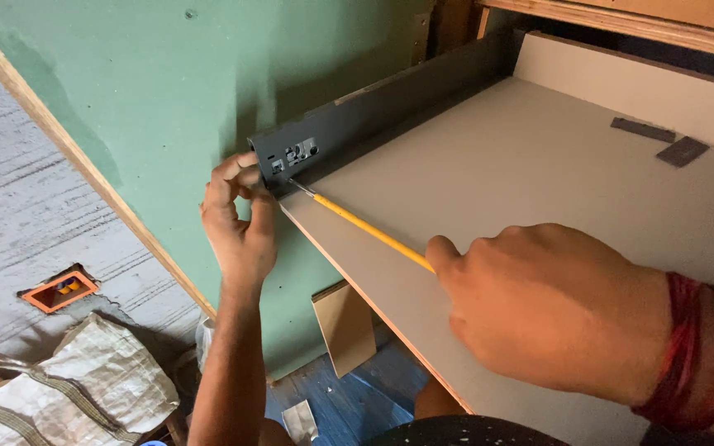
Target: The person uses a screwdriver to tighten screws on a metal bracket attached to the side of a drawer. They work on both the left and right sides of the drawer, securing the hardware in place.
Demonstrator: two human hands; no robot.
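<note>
Right hand (555, 310), nearest, is closed around a slim yellow-shafted screwdriver (369, 231), its tip at the dark grey metal drawer side (373, 111); left hand (237, 219) pinches that side's front end; pale grey drawer bottom panel (539, 165) lies beside; green wall board (167, 83) behind

Carrier: pale grey drawer bottom panel (539, 165), pulled out, with a raw wood front edge.
At 2 o'clock on it: two dark flat strips (659, 140), lying near each other.
At 10 o'clock: dark grey metal drawer side (390, 103) standing along its edge.
</note>
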